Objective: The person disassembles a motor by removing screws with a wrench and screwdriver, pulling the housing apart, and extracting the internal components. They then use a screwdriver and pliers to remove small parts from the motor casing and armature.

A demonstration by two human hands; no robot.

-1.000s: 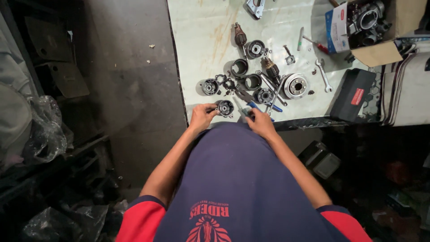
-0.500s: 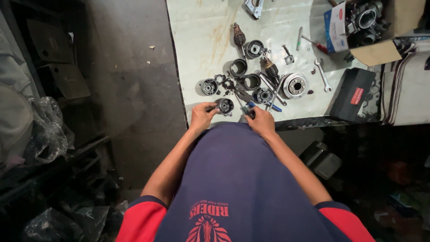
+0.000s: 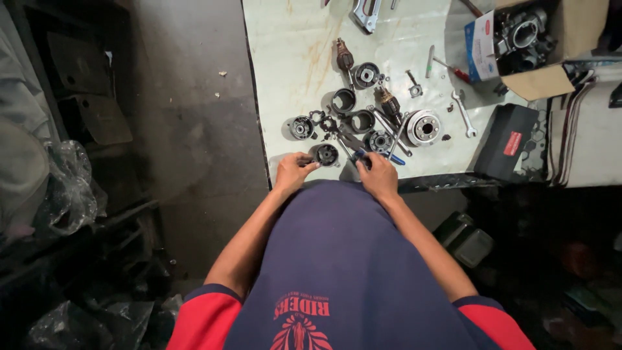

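My left hand (image 3: 293, 170) rests at the near edge of the pale worktable (image 3: 291, 58), fingertips pinching a small round dark metal part (image 3: 326, 154). My right hand (image 3: 377, 175) sits just right of it, closed around a blue-handled tool (image 3: 372, 157) whose tip points toward the round part. Just beyond my hands lie several round motor housings and ring parts (image 3: 360, 121), a silver flanged cover (image 3: 422, 127) and two copper-wound armatures (image 3: 343, 55).
A spanner (image 3: 464, 113) and a red-handled screwdriver (image 3: 453, 70) lie at the right. A cardboard box (image 3: 551, 45) with a metal engine part stands at the back right, a black case (image 3: 508, 142) at the table's right edge. Dark floor and plastic bags (image 3: 65, 188) are at left.
Both hands stay at the table's near edge. My right hand has shifted slightly toward the round part with the blue-handled tool.
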